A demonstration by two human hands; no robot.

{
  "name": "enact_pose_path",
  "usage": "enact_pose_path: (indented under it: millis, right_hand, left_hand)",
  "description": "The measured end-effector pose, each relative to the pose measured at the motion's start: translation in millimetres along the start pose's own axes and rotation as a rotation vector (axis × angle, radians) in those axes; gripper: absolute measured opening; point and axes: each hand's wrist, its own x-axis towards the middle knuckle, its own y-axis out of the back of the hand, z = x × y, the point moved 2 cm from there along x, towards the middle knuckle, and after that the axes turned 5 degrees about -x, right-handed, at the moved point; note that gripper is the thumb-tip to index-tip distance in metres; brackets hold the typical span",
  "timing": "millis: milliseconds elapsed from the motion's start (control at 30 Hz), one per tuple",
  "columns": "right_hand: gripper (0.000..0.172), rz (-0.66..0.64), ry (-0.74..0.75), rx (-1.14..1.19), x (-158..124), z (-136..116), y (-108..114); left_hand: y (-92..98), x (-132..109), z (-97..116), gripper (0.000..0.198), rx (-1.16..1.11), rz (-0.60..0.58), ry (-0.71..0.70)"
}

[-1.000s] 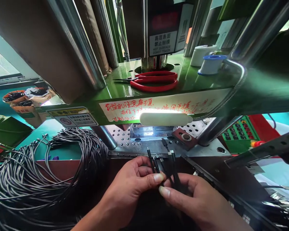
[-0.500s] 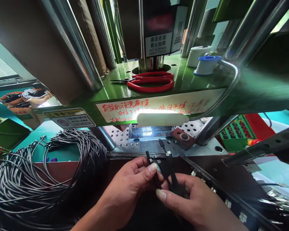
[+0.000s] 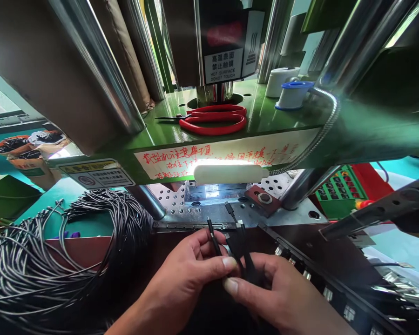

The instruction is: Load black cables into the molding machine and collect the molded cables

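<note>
In front of the press, black USB cables are gathered between my two hands. My left hand (image 3: 195, 267) is closed on a USB cable (image 3: 214, 238) whose slim plug points up and away from me. My right hand (image 3: 275, 286) grips more USB cables (image 3: 244, 239), with bright metal ends at their tops. A small black plug (image 3: 229, 210) leans out beyond them over the metal plate's edge. My thumbs nearly meet. How the cables run under my fingers is hidden.
A thick bundle of black cables (image 3: 125, 218) lies at left. Red-handled scissors (image 3: 212, 121) and a blue-rimmed spool (image 3: 295, 97) rest on the green press ledge (image 3: 167, 135), above a lit white lamp (image 3: 228, 174). A rack (image 3: 303, 270) with metal plugs runs along the right.
My left thumb has slid down and right, nearer my right thumb, and more of the left cable's plug shows. The view has shifted slightly.
</note>
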Motion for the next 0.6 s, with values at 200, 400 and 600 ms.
enact_pose_path:
  millis: [200,400,600]
  right_hand:
    - [0.036,-0.029,-0.099,-0.044,-3,-1,-3]
    - [0.040,0.067,-0.022,-0.028,-3,-2,2]
    - [0.042,-0.010,-0.079,0.035,-1,6,3]
  left_hand:
    - [-0.4,1,-5,0.023,-0.022,0.040,0.029]
    - [3.6,3,-4,0.026,-0.074,0.136,-0.042]
    - [2.5,2,-5,0.029,-0.076,0.147,-0.020]
